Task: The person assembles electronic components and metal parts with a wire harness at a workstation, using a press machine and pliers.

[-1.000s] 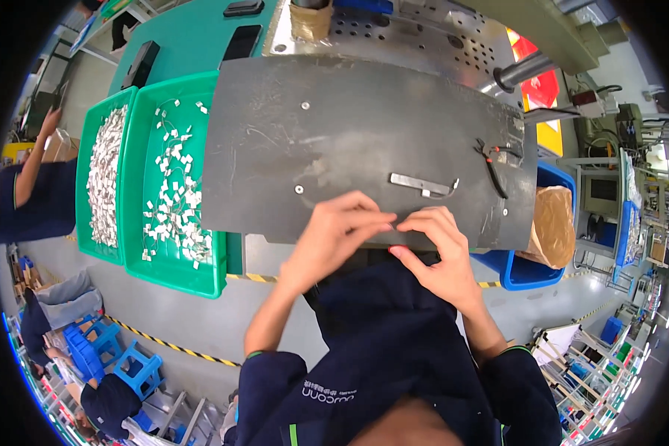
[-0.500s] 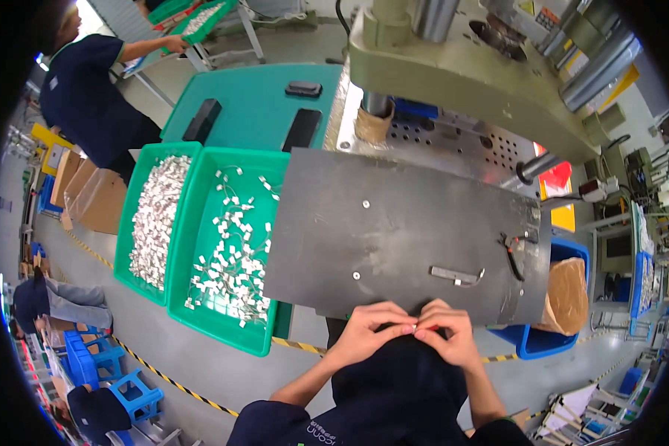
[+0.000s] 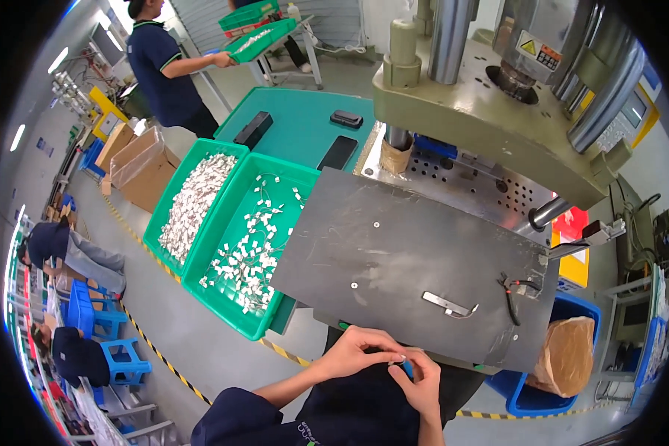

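My left hand (image 3: 358,351) and my right hand (image 3: 422,380) meet at the fingertips, just off the front edge of a dark board (image 3: 416,249). Both are closed in a pinch around something small. A bit of white and a bit of blue show there, but the kind is too small to make out. On the board, a small flat metal strip (image 3: 446,303) with a short wire and white connector lies beyond my hands. Cutting pliers (image 3: 510,301) with dark and red handles lie at the board's right side.
Left of the board, one green tray (image 3: 234,318) holds scattered wired connectors; another green tray (image 3: 154,236) is heaped with small white pieces. A press (image 3: 483,119) stands behind. A blue bin (image 3: 514,398) holds a brown bag at right. A co-worker (image 3: 160,74) grips a green tray at far left.
The view has shifted and tilted, so board and trays appear turned. My hands stay pinched together by the board's front edge, now with a blue bit showing between the fingers.
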Demonstrator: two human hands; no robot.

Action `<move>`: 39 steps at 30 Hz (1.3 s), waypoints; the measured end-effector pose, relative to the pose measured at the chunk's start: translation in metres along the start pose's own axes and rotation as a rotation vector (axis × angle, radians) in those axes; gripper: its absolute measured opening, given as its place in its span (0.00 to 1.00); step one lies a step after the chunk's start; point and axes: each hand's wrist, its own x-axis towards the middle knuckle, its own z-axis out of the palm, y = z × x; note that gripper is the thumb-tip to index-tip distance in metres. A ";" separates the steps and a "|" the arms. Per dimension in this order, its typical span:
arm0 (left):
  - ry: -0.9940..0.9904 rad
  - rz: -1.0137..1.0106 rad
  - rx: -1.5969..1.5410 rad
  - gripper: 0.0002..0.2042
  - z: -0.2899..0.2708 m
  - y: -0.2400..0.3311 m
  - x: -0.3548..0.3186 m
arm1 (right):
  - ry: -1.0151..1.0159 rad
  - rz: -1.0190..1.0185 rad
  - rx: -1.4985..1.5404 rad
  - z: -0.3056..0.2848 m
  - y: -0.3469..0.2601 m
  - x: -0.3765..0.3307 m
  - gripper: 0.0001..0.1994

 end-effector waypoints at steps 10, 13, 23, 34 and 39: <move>0.013 -0.081 0.460 0.20 0.065 0.022 0.014 | -0.124 -0.031 0.029 -0.072 -0.005 0.006 0.06; -0.041 -0.080 0.519 0.16 0.073 0.023 0.032 | -0.165 -0.069 -0.014 -0.088 0.012 0.005 0.06; 0.015 0.511 1.035 0.17 0.031 -0.010 0.118 | -0.006 0.060 0.369 -0.099 0.005 -0.001 0.06; 0.021 0.542 0.816 0.12 0.048 -0.028 0.114 | 0.264 0.015 0.194 -0.091 -0.006 0.010 0.05; 0.106 0.530 0.795 0.12 0.038 -0.023 0.120 | 0.377 0.018 0.111 -0.081 -0.019 0.022 0.06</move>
